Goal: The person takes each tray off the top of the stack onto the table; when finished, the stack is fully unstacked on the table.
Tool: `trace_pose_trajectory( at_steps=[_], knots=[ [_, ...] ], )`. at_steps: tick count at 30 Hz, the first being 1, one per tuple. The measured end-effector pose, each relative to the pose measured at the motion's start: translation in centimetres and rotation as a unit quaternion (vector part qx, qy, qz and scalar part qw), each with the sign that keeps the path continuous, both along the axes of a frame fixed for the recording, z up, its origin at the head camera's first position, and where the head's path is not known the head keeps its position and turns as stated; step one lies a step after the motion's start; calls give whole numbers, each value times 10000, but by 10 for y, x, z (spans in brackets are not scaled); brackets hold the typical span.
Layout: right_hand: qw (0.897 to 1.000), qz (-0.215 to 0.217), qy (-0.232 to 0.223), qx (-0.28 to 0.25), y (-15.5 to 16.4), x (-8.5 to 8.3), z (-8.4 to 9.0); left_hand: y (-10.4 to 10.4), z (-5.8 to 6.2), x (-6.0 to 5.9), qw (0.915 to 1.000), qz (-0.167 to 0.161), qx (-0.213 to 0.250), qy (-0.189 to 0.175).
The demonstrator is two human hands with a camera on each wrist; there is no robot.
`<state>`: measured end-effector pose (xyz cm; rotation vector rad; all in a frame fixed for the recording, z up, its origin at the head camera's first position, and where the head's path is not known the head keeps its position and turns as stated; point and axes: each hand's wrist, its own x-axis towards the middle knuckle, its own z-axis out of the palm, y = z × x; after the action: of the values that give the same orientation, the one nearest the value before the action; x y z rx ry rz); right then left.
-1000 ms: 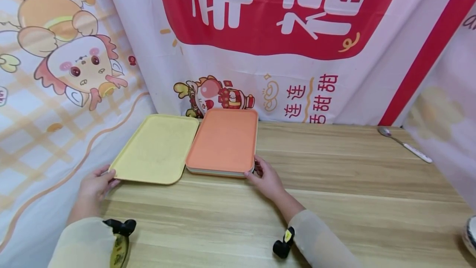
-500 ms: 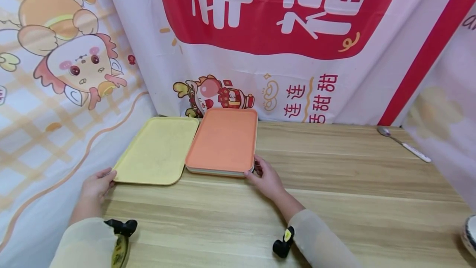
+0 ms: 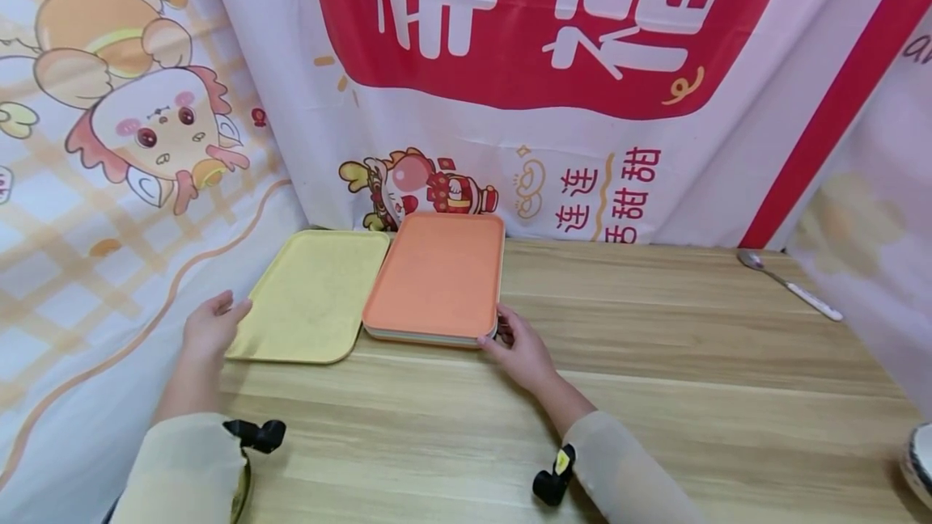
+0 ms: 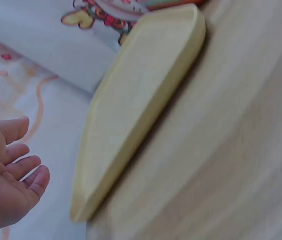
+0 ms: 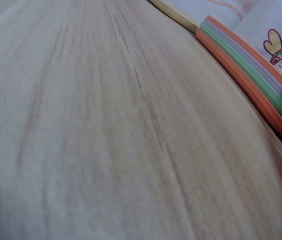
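Yellow tray (image 3: 309, 297) flat near the table's (image 3: 655, 362) back left corner, left hand (image 3: 211, 322) just beside its left rim, fingers loosely spread, holding nothing. Orange tray (image 3: 440, 273) topping a stack right alongside; right hand (image 3: 520, 350) gripping the stack's near right corner, fingers curled round the edge.

Left wrist view. The left hand (image 4: 6, 175), palm exposed and fingers (image 4: 28, 167) loosely curled, hangs at the lower left, apart from the flat, pale yellow rectangular plastic tray (image 4: 141, 105). The tray lies on the light wooden tabletop (image 4: 220, 160), its near corner closest to the hand. Behind it hangs a white printed cloth backdrop (image 4: 46, 55); an orange edge (image 4: 173, 4) shows at the top.
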<state>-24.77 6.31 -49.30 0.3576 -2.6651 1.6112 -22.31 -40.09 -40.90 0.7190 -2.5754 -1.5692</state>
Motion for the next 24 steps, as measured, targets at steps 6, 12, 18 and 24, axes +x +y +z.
trace_pose_trajectory(
  at_steps=[6,12,18,24],
  knots=[
    [10000,-10,61,18,0,1,0,43,11,-17,9970,-129,275,706],
    [10000,-11,74,-49,-1,1,0,85,14,-27,9916,-328,615,1094],
    [9999,-21,78,-63,-1,0,0,121,5,-30,9869,-593,963,1152],
    [10000,-10,64,-21,-1,0,0,150,-14,-23,9845,-774,1101,1125]
  ],
)
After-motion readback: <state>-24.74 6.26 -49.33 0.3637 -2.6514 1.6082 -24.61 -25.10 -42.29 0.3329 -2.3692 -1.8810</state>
